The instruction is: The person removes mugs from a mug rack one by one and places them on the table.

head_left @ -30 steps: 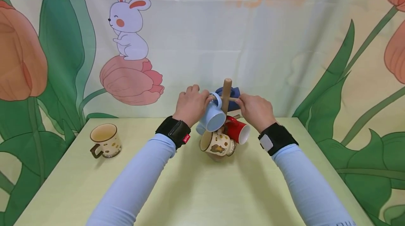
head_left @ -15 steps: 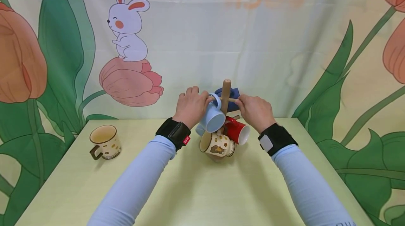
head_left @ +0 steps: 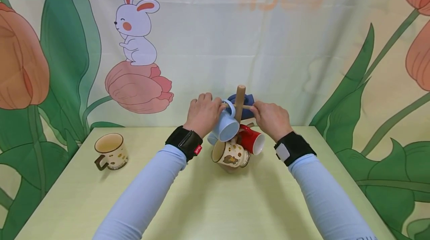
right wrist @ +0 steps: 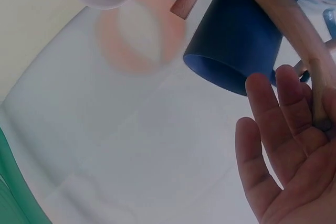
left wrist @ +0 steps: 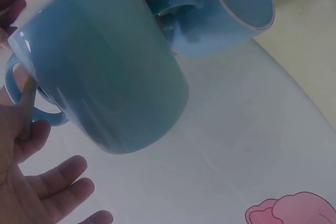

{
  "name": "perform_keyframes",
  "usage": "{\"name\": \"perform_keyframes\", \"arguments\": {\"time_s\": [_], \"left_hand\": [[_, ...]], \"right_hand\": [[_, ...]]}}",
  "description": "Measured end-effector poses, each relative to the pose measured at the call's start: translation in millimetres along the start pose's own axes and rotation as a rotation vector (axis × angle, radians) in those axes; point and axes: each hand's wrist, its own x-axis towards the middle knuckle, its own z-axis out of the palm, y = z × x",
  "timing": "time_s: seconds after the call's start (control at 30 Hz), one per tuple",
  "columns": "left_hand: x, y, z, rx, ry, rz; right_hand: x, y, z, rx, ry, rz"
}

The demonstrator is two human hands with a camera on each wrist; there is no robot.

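A wooden mug tree stands at the table's back, hung with several mugs. My left hand pinches the end of its left peg, on which a light blue mug hangs by the handle. With my right hand I pinch the tip of the opposite peg, which carries no mug. A dark blue mug hangs behind the post. Lower down are a red mug, a cream patterned mug and a second light blue mug, mostly hidden in the head view.
Another cream patterned mug stands upright on the left of the pale green table, handle toward the left front. A printed curtain hangs close behind the mug tree.
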Motion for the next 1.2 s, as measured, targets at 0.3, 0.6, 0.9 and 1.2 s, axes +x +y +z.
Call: {"name": "perform_keyframes", "arguments": {"time_s": [0.3, 0.6, 0.9, 1.2], "left_hand": [[-3.3, 3.0, -4.1, 0.049, 0.038, 0.032], [-4.1, 7.6, -4.4, 0.071, 0.053, 0.051], [-6.3, 10.1, -1.7, 0.08, 0.061, 0.061], [-7.0, 14.6, -1.8, 0.116, 0.07, 0.068]], "right_hand": [[7.2, 6.0, -0.6, 0.038, -0.022, 0.009], [14.2, 11.7, -3.9, 0.117, -0.104, 0.059], [15.9, 13.0, -3.9, 0.167, -0.132, 0.09], [19.7, 14.1, -4.7, 0.189, -0.148, 0.111]]}}
